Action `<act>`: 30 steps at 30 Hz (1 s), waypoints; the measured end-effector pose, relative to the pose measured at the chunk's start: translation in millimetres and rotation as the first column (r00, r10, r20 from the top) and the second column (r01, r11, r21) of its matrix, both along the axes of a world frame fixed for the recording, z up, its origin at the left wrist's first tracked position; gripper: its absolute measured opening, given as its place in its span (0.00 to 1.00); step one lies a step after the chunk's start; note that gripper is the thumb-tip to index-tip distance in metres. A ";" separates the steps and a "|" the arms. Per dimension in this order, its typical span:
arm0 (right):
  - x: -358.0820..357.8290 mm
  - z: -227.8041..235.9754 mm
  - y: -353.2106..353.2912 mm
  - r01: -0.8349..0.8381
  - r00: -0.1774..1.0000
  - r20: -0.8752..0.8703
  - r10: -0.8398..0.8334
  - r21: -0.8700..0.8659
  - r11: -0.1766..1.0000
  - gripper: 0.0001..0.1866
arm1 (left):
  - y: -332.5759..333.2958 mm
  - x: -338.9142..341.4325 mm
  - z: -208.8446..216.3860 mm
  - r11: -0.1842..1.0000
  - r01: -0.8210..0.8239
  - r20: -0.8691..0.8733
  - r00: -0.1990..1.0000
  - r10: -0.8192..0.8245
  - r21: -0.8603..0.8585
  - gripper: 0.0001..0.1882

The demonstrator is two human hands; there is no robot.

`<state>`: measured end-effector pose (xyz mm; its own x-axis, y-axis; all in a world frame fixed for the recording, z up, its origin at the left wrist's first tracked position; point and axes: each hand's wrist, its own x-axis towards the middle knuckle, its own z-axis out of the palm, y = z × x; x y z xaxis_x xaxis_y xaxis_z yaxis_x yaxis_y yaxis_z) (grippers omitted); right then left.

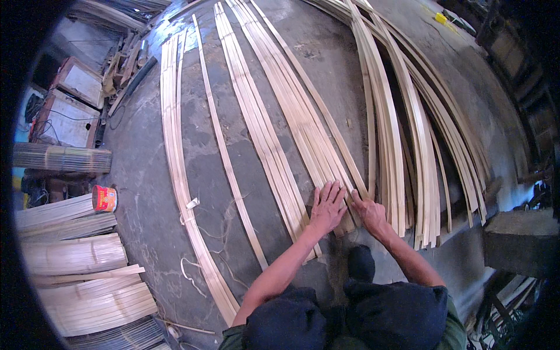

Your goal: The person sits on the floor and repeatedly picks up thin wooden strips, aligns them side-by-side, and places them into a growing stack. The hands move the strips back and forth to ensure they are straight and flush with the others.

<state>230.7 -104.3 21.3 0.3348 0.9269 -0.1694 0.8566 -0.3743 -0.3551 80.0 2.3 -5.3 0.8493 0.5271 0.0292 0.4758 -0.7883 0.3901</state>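
Long, pale, flat strips that look like split bamboo lie lengthwise on the concrete floor. My left hand rests flat with its fingers stretched out over the near end of a wide bundle of strips. Just to its right, my right hand is closed around the near end of a single strip, which runs along the bundle's right side. The right thumb and part of the grip are hard to make out. A narrower bundle lies to the left of the hands.
Further left are a lone strip and another bundle. Curved piles of strips rise close on the right. Stacked bundles and a red tin stand at far left. A concrete block sits at right.
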 end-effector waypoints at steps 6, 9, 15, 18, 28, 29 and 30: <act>1.6 5.2 5.0 -0.102 0.991 0.075 0.107 -0.058 0.993 0.23 | 0.8 -2.4 3.6 1.000 -0.004 -0.017 1.000 0.004 0.021 0.38; 3.3 5.2 5.5 -0.124 0.985 0.108 0.134 -0.097 0.988 0.25 | -1.0 -0.9 7.9 0.999 0.006 -0.007 1.000 -0.006 0.032 0.38; 7.9 1.4 5.2 -0.130 0.984 0.112 0.137 -0.071 0.989 0.25 | -4.0 3.9 6.2 0.995 0.000 -0.043 0.999 0.005 0.102 0.35; 11.2 16.0 9.9 -0.143 0.983 0.095 0.156 -0.130 0.981 0.24 | -3.1 5.5 12.1 0.998 0.007 -0.125 0.992 0.001 0.061 0.34; 27.2 12.0 21.5 -0.008 0.977 0.214 -0.023 0.145 0.989 0.27 | -7.5 12.2 17.6 0.999 -0.015 -0.165 0.986 0.021 0.038 0.29; 26.6 9.4 22.0 -0.005 0.977 0.211 -0.014 0.088 0.996 0.28 | -7.8 11.9 18.7 0.999 -0.023 -0.166 0.986 0.030 0.048 0.30; 26.7 7.6 20.6 -0.003 0.976 0.216 -0.025 0.126 0.992 0.28 | -8.5 12.7 20.4 0.998 -0.030 -0.166 0.985 0.039 0.058 0.30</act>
<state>257.4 -83.6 28.8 0.3610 0.9322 0.0256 0.9145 -0.3484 -0.2056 92.6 -6.2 15.1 0.8258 0.5580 -0.0820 0.5583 -0.7882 0.2590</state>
